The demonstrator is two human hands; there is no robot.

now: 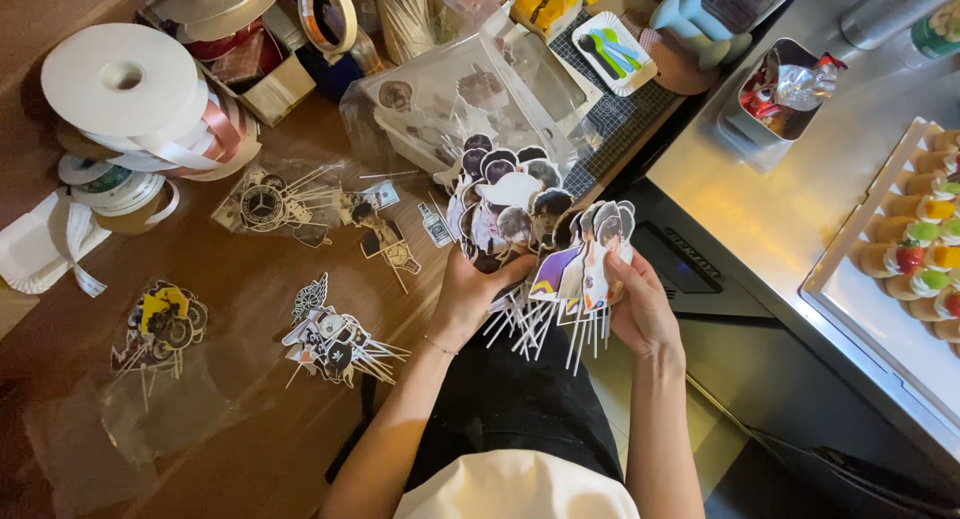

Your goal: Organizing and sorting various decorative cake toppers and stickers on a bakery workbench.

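Both hands, left hand (470, 294) and right hand (635, 304), grip fanned cake toppers (545, 234) over the cluttered wooden surface (240, 309)'s right edge, beside a steel counter (790, 199).

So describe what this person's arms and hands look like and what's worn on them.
Both forearms are bare, with no sleeves in view. The left hand has a thin bracelet at the wrist. The right hand shows no gloves, watch or bracelet. Rings cannot be made out.

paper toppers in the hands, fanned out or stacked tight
Fanned out: the paper toppers spread side by side across the left hand and right hand, sticks splaying below.
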